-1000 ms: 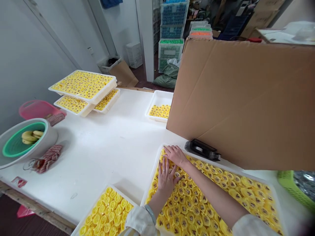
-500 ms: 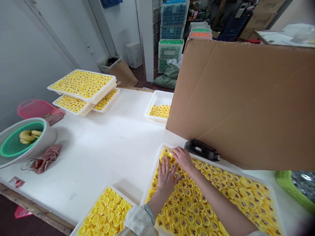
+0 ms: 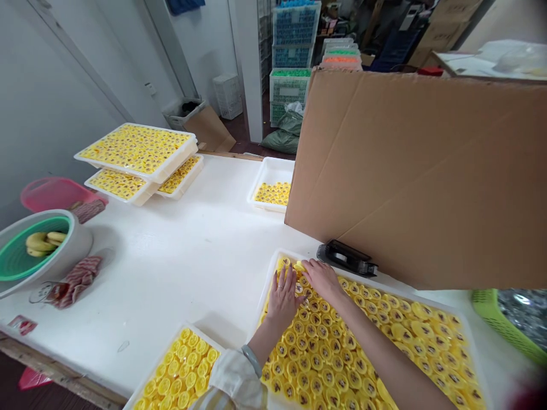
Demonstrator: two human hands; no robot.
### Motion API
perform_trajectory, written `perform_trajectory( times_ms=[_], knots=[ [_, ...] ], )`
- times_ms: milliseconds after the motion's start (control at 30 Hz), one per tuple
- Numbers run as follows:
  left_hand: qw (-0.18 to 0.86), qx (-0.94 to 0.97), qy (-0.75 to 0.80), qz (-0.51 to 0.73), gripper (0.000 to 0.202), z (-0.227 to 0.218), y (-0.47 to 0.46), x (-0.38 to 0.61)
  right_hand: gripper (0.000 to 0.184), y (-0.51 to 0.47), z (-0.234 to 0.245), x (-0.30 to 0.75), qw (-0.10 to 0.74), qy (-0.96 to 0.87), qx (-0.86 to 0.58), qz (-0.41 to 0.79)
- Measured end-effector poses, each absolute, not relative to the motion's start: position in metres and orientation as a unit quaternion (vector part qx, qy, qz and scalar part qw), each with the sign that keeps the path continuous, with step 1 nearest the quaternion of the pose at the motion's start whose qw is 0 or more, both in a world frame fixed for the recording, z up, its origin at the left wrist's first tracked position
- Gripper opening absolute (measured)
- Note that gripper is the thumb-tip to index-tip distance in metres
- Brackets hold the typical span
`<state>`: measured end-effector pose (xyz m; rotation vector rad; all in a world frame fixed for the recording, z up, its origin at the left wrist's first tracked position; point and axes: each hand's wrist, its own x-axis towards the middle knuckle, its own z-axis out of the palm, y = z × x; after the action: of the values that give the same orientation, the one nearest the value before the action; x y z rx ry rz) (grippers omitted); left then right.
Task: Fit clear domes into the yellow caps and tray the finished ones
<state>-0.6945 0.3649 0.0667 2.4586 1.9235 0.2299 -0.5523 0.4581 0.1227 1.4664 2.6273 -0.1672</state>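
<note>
You've got yellow caps (image 3: 342, 353) with dark centres, packed in a white tray (image 3: 427, 298) right in front of you, and there's a pale green bangle (image 3: 251, 360) above your cream sleeve (image 3: 233, 378)! Tan cardboard (image 3: 410, 171) looms far right, a lime basket (image 3: 491, 313) near right, and over left, a green-lined bowl (image 3: 15, 265) sits by a red-and-white striped cloth (image 3: 77, 282) and a pink basket (image 3: 55, 193).

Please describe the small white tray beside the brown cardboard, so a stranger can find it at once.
On the white table, find the large brown cardboard sheet. Beside its left edge sits a shallow white plastic tray, yellow discs filling only its near half, unlike fuller trays nearby.
</note>
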Motion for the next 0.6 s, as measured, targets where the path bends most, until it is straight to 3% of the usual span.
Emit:
perform_trajectory(
  times_ms=[600],
  knots=[
    [0.016,0.788,0.612,0.063,0.070,0.058,0.356,-0.696,0.019,0.450,0.118,-0.578,0.109,0.915,0.387,-0.029]
  ],
)
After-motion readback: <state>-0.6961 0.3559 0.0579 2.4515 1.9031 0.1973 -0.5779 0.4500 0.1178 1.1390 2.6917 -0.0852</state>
